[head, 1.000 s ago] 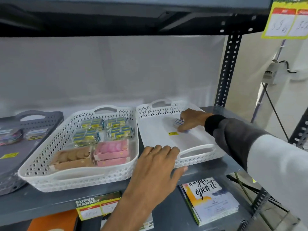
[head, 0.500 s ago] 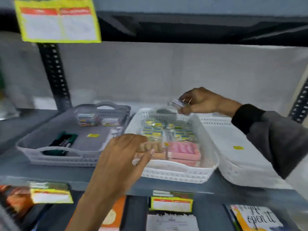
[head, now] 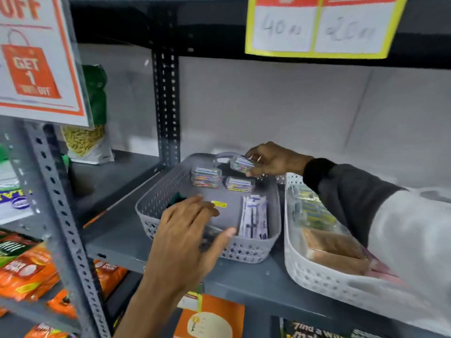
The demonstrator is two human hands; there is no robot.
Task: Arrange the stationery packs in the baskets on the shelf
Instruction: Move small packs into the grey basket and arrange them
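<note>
A yellow-bordered paper price tag (head: 322, 26) with red headers and faint handwritten figures hangs from the upper shelf edge. At upper left hangs a white and orange promotional sign (head: 34, 57) printed with a shopping bag graphic. Behind it stands a clear and green packet of pale yellow noodles (head: 85, 140), upright against the rear panel. A black perforated steel upright (head: 166, 106) rises beside it. Orange foil snack packets (head: 26, 272) fill the lower left bay. An orange-covered booklet (head: 214, 318) lies on the level below.
</note>
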